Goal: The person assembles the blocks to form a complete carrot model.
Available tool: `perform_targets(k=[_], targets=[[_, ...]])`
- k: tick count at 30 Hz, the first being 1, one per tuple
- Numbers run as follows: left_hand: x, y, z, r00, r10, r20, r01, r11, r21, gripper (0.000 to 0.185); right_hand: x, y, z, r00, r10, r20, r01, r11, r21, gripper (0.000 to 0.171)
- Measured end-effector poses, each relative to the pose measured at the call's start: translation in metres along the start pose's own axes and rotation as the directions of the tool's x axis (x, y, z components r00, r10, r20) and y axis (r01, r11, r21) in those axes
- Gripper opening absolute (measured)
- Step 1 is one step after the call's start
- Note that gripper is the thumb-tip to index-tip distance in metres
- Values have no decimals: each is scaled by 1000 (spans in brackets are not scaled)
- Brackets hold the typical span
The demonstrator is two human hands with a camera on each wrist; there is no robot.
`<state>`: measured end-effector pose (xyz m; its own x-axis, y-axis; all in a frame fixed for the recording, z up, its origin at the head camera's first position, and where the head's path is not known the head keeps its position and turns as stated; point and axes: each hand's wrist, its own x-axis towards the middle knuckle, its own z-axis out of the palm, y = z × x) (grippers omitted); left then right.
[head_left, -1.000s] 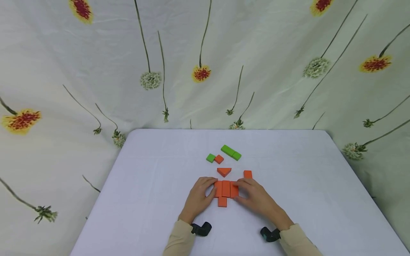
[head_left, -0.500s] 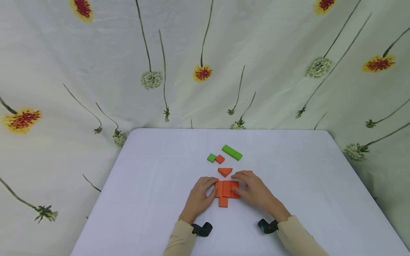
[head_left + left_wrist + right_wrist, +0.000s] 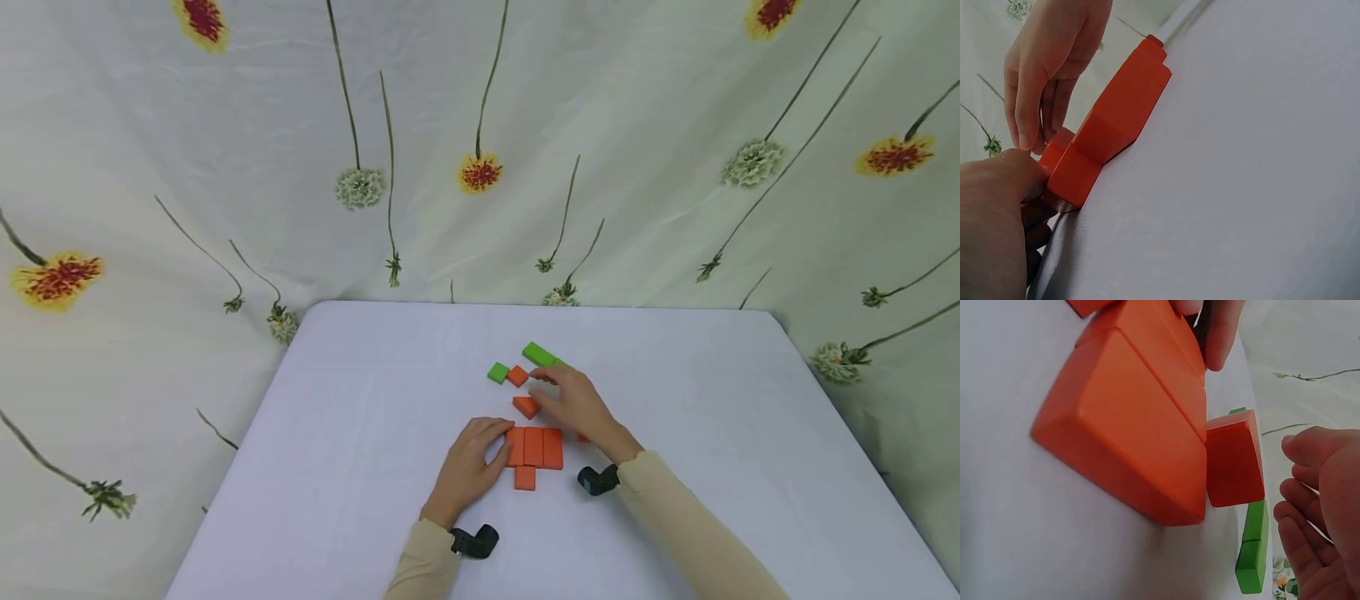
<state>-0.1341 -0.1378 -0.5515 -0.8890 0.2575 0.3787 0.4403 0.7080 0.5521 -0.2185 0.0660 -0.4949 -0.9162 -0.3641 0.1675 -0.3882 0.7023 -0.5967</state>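
Note:
Three orange rectangular blocks (image 3: 533,447) lie side by side, with a small orange block (image 3: 525,478) against their near edge. My left hand (image 3: 468,462) holds the leftmost block (image 3: 516,447), index finger at its far edge and thumb on its left side. Just beyond the row lies an orange triangular block (image 3: 525,407). Above and right of it is my right hand (image 3: 577,404), fingers loosely bent, nothing between them; in the right wrist view this hand (image 3: 1329,512) is apart from the blocks. Its fingertips come close to a small orange cube (image 3: 517,376).
A small green block (image 3: 498,372) touches the orange cube at the back. A long green block (image 3: 538,354) lies behind, its right neighbour partly hidden by my right hand. Another orange block (image 3: 583,437) shows partly under my right wrist. The table (image 3: 360,433) has a white cover.
My right hand has left the right side of the block row and moved away from me, over the triangular block toward the back blocks. My left hand stays in place.

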Motion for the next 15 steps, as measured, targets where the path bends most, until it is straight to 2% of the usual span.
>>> perform_targets(k=[6, 11, 15], targets=[[0, -1, 1, 1000, 14, -8, -14, 1000, 5, 31, 19, -2, 7, 996, 61, 63, -61, 998, -2, 33], [0, -1, 1, 999, 29, -22, -29, 1000, 5, 30, 30, -4, 14, 994, 45, 104, -37, 996, -75, 31], [0, -2, 0, 999, 29, -23, -28, 1000, 7, 30, 33, -6, 16, 994, 49, 96, -40, 994, -97, 27]])
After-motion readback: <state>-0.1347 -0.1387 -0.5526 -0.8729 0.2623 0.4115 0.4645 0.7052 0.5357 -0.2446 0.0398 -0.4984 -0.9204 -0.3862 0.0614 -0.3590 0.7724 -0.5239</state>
